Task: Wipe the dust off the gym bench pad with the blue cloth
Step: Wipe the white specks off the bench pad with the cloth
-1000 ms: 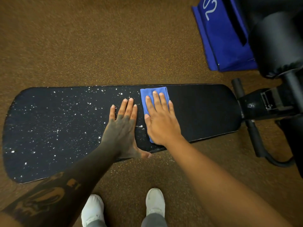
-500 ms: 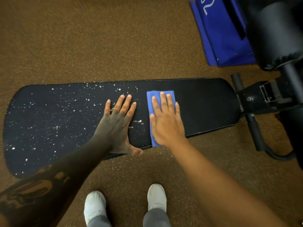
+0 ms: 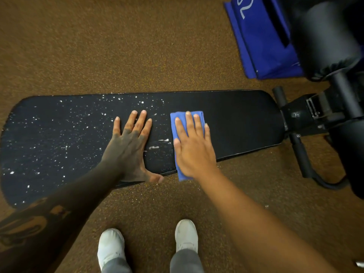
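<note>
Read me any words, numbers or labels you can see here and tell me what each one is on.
Blue bag: pale characters at the picture's top edge, cut off by the frame; they look like "2" or "S", not surely readable.
Left forearm: tattoo shapes, no readable letters.
Bench frame: a small metal fitting, no readable label.
Bench pad, cloth, shoes: no text.

Warm, fairly dim indoor light falls evenly, with only soft shadows. The black roller [image 3: 327, 36] at the upper right is blurred and dark. Wide-angle distortion bows the pad [image 3: 236, 123] toward the frame's edges.
</note>
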Demonstrator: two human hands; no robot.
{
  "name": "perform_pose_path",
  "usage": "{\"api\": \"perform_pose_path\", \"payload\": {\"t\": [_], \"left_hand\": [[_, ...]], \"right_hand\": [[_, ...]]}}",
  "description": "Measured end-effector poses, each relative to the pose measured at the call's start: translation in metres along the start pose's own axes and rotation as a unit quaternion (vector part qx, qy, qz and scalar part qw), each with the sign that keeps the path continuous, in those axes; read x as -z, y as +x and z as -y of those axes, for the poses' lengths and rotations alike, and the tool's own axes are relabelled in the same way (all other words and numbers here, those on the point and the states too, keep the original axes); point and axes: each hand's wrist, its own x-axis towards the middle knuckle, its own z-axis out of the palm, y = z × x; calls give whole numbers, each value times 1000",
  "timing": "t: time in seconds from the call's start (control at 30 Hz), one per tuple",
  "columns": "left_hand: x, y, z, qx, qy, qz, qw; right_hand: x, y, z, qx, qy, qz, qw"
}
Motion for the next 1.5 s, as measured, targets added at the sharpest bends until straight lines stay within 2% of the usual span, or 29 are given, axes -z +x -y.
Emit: {"api": "perform_pose_path", "payload": {"t": [0.13,0.4,0.67,0.93,1.23,1.5], "left_hand": [[0,-1,0,6,6,-2,1000],[1,-2,1,11,2,-1,1000],[0,-11,6,25,4,6,1000],[-6,-24,14,40,-10,-15,999],[-12,-30,24,55,-30,-36,997],[-14,-32,26,59,-43,-45,996]], "right_hand": [[8,37,5,-17,-4,1,1000],[-4,-27,11,35,-21,26,999],[7,37,17,21,-13,19,1000],[-6,-38,18,45,-11,29,998],[8,49,33,22,-13,21,999],[-1,-24,34,47,-20,43,998]]}}
